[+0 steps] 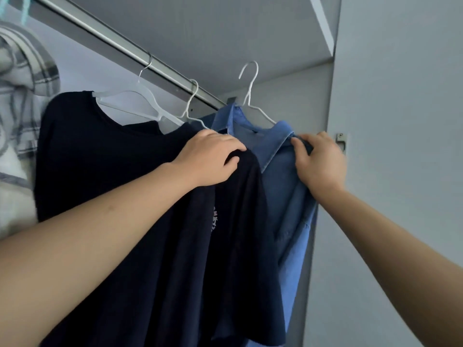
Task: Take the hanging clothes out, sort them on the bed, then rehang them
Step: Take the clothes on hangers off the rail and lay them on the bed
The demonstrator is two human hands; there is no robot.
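Observation:
A blue denim shirt (283,186) sits on a white wire hanger (250,91) whose hook is off the metal rail (120,43), just below it at the wardrobe's right end. My right hand (319,164) pinches the shirt's collar and shoulder. My left hand (210,156) grips the shoulder of a dark navy T-shirt (112,176), which hangs from a white plastic hanger (135,101) hooked on the rail. A second wire hanger (191,103) hangs between them, its garment mostly hidden.
A plaid grey-and-white shirt (22,101) hangs at the far left. The wardrobe's grey side panel (400,121) stands close on the right with a small metal bracket (341,140). The wardrobe's top panel (200,28) is just above the rail.

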